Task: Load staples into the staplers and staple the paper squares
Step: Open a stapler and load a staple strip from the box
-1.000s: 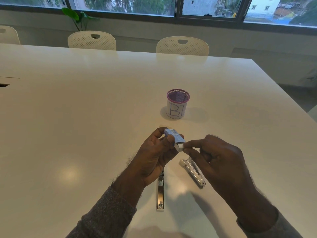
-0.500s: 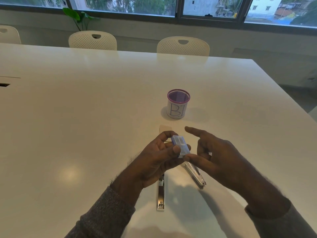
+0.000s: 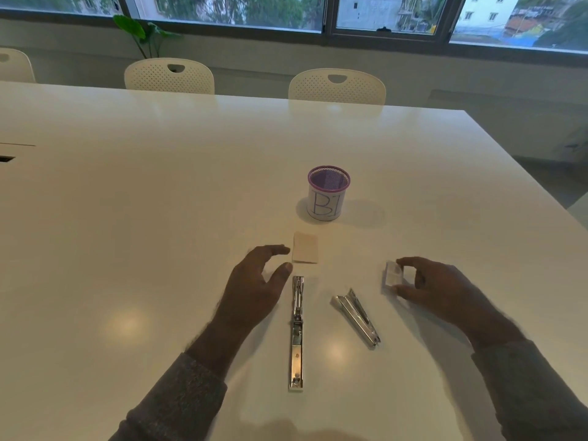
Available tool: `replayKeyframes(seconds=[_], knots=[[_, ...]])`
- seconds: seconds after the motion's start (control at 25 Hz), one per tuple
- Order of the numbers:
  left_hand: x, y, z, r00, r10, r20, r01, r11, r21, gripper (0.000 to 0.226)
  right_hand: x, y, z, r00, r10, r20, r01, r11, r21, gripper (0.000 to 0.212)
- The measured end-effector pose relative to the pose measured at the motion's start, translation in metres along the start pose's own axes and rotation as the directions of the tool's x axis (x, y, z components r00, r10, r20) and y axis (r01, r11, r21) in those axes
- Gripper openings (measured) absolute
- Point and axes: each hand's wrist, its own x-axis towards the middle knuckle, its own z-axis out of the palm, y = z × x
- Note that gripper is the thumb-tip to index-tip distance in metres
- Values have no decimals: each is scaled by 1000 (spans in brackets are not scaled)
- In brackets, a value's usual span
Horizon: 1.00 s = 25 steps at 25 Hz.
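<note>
Two metal staplers lie on the white table (image 3: 159, 202). One stapler (image 3: 297, 332) is folded out flat and points away from me. The other stapler (image 3: 356, 316) lies at a slant to its right. A small stack of paper squares (image 3: 305, 252) rests beyond them. My left hand (image 3: 254, 288) hovers open beside the flat stapler's far end, fingertips near the paper. My right hand (image 3: 436, 288) is at the right and holds the small staple box (image 3: 392, 276) between thumb and fingers, at or just above the tabletop.
A purple-rimmed mesh cup (image 3: 327, 194) with a white label marked "B1" stands behind the paper. White chairs (image 3: 337, 85) line the far edge of the table. The table's right edge runs diagonally at the right.
The staple box has passed from my left hand to my right, which carried it out to the right. My left hand has opened and drawn left, uncovering the staplers and paper.
</note>
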Motion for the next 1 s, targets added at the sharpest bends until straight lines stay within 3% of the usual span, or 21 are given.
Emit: replayKeyframes(seconds=[0.08, 0.2, 0.32, 0.4, 0.48, 0.6, 0.76, 1.0], knots=[[1, -21, 3, 998, -14, 66, -3, 970, 245, 41, 0, 11, 9, 999, 54, -2, -54, 998, 17, 52], [-3, -45, 12, 981, -139, 133, 31, 797, 603, 53, 0, 16, 11, 994, 107, -37, -101, 986, 131, 47], [-8, -55, 18, 976, -156, 150, -9, 664, 748, 54, 8, 10, 2, 983, 168, -71, -147, 960, 240, 24], [-9, -54, 19, 976, -152, 157, -24, 639, 769, 56, 8, -2, -8, 983, 178, 45, -181, 899, 399, 24], [-9, -53, 20, 975, -155, 156, -20, 643, 766, 58, 3, -23, -15, 976, 100, 195, -186, 849, 494, 34], [-9, -54, 20, 977, -152, 150, -19, 640, 768, 59, 2, -57, -9, 958, -57, 281, -61, 917, 395, 37], [-10, -54, 19, 979, -140, 148, -21, 655, 755, 56, 4, -102, 14, 958, -88, 271, -42, 898, 439, 17], [-10, -54, 20, 983, -119, 139, -26, 663, 748, 56, 6, -134, 46, 985, -126, 118, 67, 908, 413, 17]])
